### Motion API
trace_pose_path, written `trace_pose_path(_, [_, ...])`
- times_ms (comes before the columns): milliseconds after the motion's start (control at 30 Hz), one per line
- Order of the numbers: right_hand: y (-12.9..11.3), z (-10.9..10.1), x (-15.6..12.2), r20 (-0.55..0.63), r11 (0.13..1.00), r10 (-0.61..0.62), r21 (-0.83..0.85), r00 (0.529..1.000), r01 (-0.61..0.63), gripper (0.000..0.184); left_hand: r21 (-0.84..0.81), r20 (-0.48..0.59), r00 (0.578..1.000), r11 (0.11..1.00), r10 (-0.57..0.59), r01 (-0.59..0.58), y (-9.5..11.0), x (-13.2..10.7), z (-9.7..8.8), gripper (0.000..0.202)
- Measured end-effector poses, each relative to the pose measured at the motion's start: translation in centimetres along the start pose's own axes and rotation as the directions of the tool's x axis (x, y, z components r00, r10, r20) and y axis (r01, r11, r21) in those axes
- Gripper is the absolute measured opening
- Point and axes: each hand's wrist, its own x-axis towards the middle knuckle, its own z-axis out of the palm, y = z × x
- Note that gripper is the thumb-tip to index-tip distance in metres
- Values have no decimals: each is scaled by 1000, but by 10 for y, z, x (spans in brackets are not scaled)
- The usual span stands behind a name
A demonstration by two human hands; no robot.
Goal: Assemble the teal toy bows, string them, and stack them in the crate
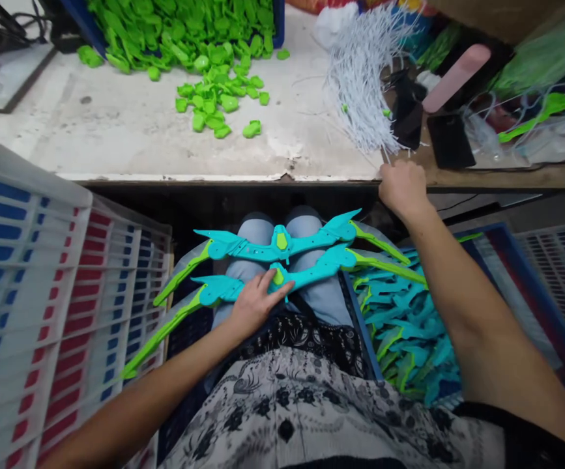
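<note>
Two teal toy bows with green limb tips lie across my lap, one (282, 242) farther from me and one (311, 268) nearer. My left hand (255, 301) rests on the middle of the nearer bow with its fingers laid over it. My right hand (402, 187) is up at the table's front edge, fingers curled around the ends of a bundle of white strings (360, 78).
A heap of small green plastic parts (214, 98) lies on the worn white table (130, 137), spilling from a blue crate at the back. A blue bin of teal and green bow parts (404, 332) sits at my right. White slatted crates (42, 273) stand at my left.
</note>
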Motion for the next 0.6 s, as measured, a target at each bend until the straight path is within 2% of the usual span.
trace_pose_path(100, [-6,0,0,112,998,-18,-57,994,24,24,-146,53,998,989,42,-34,0,-11,-1,46])
trace_pose_path(167, [-7,-4,-2,162,998,7,-56,987,2,22,-272,24,999,962,-24,29,1,-15,-7,43])
trace_pose_path(233, [-6,-9,-7,174,1000,31,-10,984,-29,18,-397,10,977,896,-214,200,-1,-9,-13,47])
trace_pose_path(267, [-3,-12,-10,171,998,45,35,984,-52,16,-461,47,944,831,-326,310,-3,-2,-14,50])
trace_pose_path(333, [4,-16,-19,173,979,89,167,981,-119,15,-575,236,861,649,-451,497,-11,17,-14,54])
trace_pose_path(400, [14,-19,-28,185,920,141,338,973,-198,18,-644,478,780,443,-404,624,-19,38,-11,54])
trace_pose_path(467, [26,-21,-33,174,846,184,472,967,-246,22,-662,628,720,284,-295,693,-25,55,-10,53])
trace_pose_path(533, [37,-21,-32,116,816,224,520,968,-251,25,-668,669,700,211,-251,714,-27,62,-9,53])
trace_pose_path(600, [43,-20,-21,34,837,257,491,966,-240,26,-673,654,711,230,-259,703,-26,62,-7,56])
